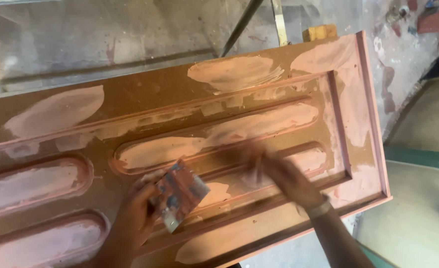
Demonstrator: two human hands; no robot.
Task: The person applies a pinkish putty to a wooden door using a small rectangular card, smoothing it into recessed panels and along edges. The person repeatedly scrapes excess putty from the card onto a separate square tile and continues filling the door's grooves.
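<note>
A brown moulded door panel [145,94] lies flat, with long oval recesses and patches of pale pink filler smeared over it. My left hand [132,216] holds a flat, filler-stained scraper blade [179,194] above the lower middle of the panel. My right hand [279,173] is blurred by motion over the groove between two oval recesses, to the right of the scraper. Whether it holds anything cannot be made out. A band shows on my right wrist [321,208].
A small yellow wooden block [319,33] sits behind the panel's far edge. A dark rod [241,25] leans across the stained concrete floor. A green-edged board [420,159] lies to the right, and reddish bricks [438,20] sit at top right.
</note>
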